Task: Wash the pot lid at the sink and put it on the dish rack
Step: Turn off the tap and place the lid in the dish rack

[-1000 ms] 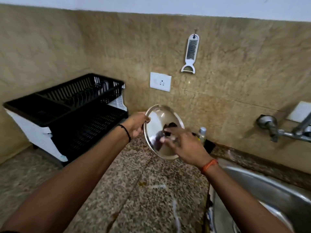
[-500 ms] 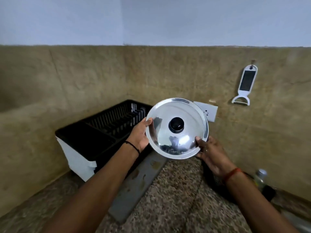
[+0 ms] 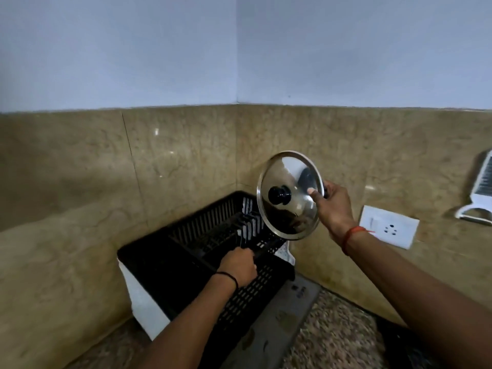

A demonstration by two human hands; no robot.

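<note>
The shiny steel pot lid with a black knob is held up in the air, tilted, just above the right end of the black dish rack. My right hand grips the lid by its right rim, thumb on the top face. My left hand is down on the rack's front upper edge, fingers closed around the black rim. The rack stands in the counter's corner on a white base. The sink is out of view.
A grey drain tray lies on the speckled granite counter in front of the rack. A white wall socket and a hanging white peeler are on the tiled wall to the right.
My left hand let go of the lid and dropped onto the rack's rim. The right hand alone lifted the lid up and right. The view swung left toward the corner.
</note>
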